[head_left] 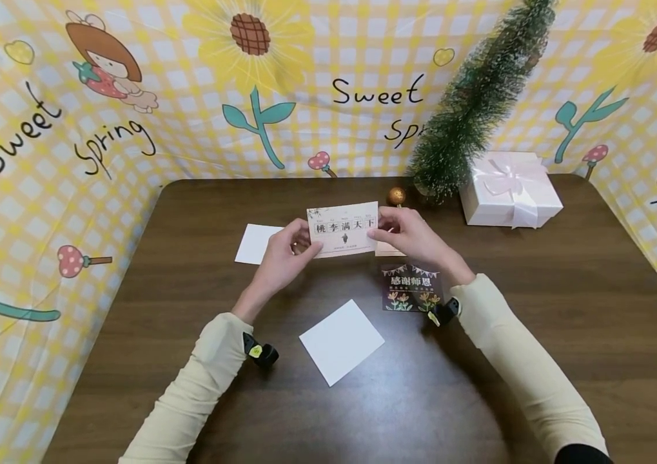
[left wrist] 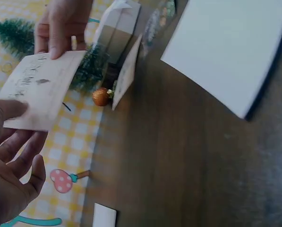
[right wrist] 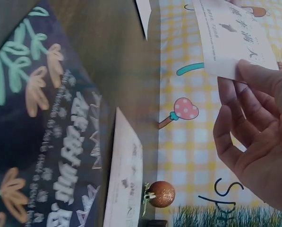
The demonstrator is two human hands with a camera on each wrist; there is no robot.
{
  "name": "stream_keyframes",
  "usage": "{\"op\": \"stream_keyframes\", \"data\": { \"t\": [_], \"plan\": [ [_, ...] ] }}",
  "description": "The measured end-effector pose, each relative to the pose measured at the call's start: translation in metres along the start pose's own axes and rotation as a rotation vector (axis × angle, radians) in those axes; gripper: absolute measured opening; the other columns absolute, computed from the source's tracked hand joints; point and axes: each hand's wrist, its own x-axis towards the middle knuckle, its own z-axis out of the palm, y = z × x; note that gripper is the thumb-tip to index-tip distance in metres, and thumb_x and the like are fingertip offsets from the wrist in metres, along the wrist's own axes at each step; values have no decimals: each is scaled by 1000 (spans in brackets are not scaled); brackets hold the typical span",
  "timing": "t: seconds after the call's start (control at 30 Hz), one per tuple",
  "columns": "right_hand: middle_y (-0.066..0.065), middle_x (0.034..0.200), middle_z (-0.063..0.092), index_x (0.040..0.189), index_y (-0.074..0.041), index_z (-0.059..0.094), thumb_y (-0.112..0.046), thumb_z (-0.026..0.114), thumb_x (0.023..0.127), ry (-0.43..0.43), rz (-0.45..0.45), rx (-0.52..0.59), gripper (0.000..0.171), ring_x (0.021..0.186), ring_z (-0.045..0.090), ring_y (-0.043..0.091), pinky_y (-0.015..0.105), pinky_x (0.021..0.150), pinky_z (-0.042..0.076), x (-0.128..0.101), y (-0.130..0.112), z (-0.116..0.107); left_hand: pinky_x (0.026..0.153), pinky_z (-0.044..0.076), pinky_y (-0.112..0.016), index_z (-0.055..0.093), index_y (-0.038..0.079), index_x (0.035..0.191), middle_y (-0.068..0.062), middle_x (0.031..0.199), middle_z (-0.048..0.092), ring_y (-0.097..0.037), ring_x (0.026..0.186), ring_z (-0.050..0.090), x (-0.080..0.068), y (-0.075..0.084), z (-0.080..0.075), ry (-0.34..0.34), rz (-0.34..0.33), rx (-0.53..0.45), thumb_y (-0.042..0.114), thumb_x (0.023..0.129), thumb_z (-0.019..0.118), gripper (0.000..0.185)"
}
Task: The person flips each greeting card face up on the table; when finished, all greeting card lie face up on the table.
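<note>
Holding greeting card (head_left: 342,229) above dark table (head_left: 566,309), both hands pinch its ends: left hand (head_left: 282,258) on left edge, right hand (head_left: 409,235) on right edge. Dark floral card (head_left: 411,289) below right hand; white paper (head_left: 342,341) nearer; gold bauble (head_left: 396,196), gift box (head_left: 510,189) behind.

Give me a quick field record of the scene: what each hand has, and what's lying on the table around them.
held item: pale card with printed characters, lifted above the table
left hand: pinches the card's left end
right hand: pinches the card's right end
below right hand: dark card with flower print, flat on the table
blank white cards: one between the forearms, one left of the hands
far edge: small tree, white gift box, gold bauble
</note>
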Motion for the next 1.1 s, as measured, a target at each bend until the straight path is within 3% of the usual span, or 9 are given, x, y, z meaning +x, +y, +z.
{"op": "stream_keyframes", "data": {
  "t": [0.23,0.4,0.6,0.77,0.87,1.1],
  "plan": [
    [10,96,68,102,-4,61,-16,68,91,25,83,19,18,89,62,22,33,78,46,10,4,6,65,46,-22,59,-4,105,-19,91,70,-26,76,63,2,-10,1,30,-25,-27,1,89,68,19],
    [10,88,68,91,-3,61,-12,69,89,33,113,-42,12,80,62,22,32,74,45,17,8,16,65,47,-21,59,-5,103,-19,89,68,-26,76,63,6,-18,4,42,-91,1,2,89,67,18],
    [11,84,70,82,-4,59,-13,70,89,-26,165,-153,16,72,63,20,32,70,46,24,11,23,63,44,-22,57,-3,101,-13,84,61,-21,72,60,9,-31,13,20,-198,93,4,89,63,15],
    [12,79,70,78,-3,61,-12,72,87,-85,201,-231,17,62,59,17,29,63,46,28,16,30,61,40,-24,57,0,97,-7,77,58,-17,67,55,9,-35,18,-12,-249,223,8,89,62,13],
    [10,77,68,77,-2,64,-14,72,86,-109,225,-293,17,65,56,16,30,65,45,29,18,35,59,39,-25,56,2,92,-6,74,58,-18,66,54,8,-36,19,-46,-263,334,13,90,62,13],
    [5,76,65,79,-5,68,-21,72,87,-160,297,-386,18,68,54,18,33,65,45,32,18,39,69,45,-40,59,0,84,-13,82,56,-31,82,54,7,-37,21,-52,-216,536,18,90,63,19]
  ]
}}
